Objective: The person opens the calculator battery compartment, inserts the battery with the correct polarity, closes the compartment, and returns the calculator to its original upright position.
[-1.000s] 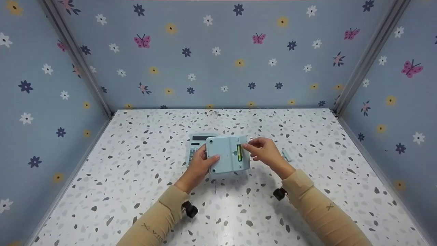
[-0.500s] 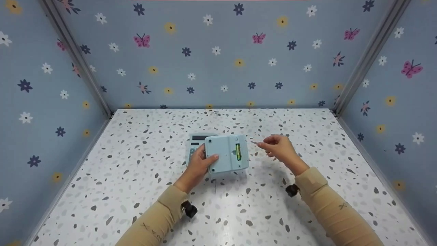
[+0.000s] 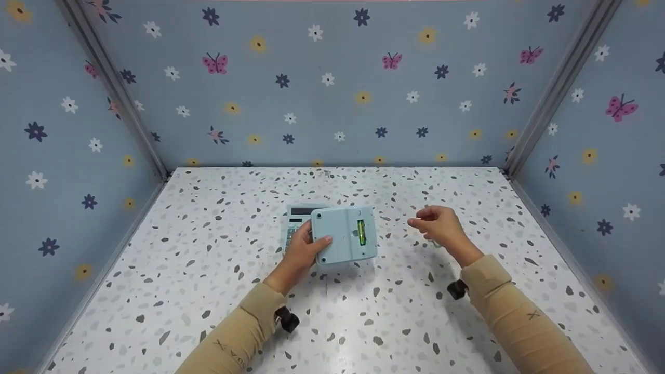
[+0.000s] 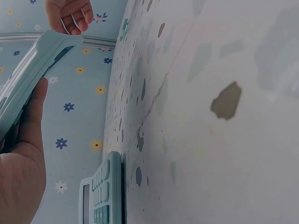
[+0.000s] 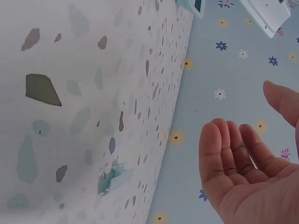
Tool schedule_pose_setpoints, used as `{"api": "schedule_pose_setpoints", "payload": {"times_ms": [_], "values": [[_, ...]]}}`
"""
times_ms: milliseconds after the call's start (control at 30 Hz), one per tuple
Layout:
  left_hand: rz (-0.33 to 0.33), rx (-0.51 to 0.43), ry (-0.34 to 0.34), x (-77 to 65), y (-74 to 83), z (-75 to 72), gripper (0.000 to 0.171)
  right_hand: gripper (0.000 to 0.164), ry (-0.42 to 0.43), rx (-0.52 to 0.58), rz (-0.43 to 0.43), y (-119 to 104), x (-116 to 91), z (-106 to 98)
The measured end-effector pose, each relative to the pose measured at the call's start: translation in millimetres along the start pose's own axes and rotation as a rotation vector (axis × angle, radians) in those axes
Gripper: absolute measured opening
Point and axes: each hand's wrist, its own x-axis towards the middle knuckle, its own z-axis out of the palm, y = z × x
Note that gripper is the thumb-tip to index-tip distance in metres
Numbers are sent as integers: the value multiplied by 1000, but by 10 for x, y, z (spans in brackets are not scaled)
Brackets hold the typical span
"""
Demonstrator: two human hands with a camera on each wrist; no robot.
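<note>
My left hand [image 3: 301,249] grips a light blue calculator [image 3: 337,236] with its back turned up, raised above the table. A green battery [image 3: 361,232] sits in its uncovered battery slot. My right hand [image 3: 440,227] is in the air to the right of the calculator. In the right wrist view its fingers [image 5: 212,149] are loosely bent, the thumb stands apart, and nothing is between them. A small pale teal plastic piece, apparently the battery cover [image 5: 114,179], lies on the table below the right hand; the hand mostly hides it in the head view.
Another light blue calculator [image 3: 292,221] lies face up on the speckled white table [image 3: 234,311], partly hidden behind the held one and the left hand. Blue flower-patterned walls [image 3: 332,109] enclose the table at the back and both sides.
My right hand has left the battery slot and moved right, away from the calculator. The battery stays in the slot. My left hand and the calculator have hardly moved.
</note>
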Motion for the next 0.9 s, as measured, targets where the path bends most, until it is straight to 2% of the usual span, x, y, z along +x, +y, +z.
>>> {"api": "schedule_pose_setpoints", "payload": {"times_ms": [267, 600, 900], "values": [[4, -6, 9, -11, 11, -3, 61, 47, 65, -150, -30, 123, 19, -76], [27, 13, -4, -4, 11, 6, 63, 47, 93, -243, -61, 232, 68, -161], [25, 9, -21, 1, 3, -2, 63, 51, 72, -290, 20, 360, 154, -215]]}}
